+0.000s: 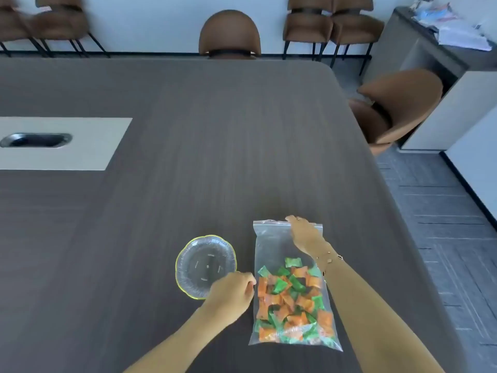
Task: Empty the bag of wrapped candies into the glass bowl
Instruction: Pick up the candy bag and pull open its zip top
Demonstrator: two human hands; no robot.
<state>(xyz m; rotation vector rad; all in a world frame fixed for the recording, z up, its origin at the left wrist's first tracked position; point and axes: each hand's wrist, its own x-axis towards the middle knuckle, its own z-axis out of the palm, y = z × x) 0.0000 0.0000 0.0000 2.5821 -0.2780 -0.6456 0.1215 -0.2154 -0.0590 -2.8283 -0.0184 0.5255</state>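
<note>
A clear zip bag (271,246) lies flat on the dark wooden table (188,130), its zip end pointing away from me. Several orange and green wrapped candies (291,300) fill its near half. My right hand (304,234) rests on the bag's far end, fingers at the zip strip. My left hand (231,294) is curled at the bag's left edge, touching it; whether it grips the plastic I cannot tell. Left of the bag stands an empty glass bowl (205,266) with a yellow scalloped rim, its near right part hidden behind my left hand.
A white panel with a metal cable slot (36,140) is set into the table at the far left. Brown chairs (230,35) stand along the far edge and at the right side (395,109). The table's right edge runs close beside the bag.
</note>
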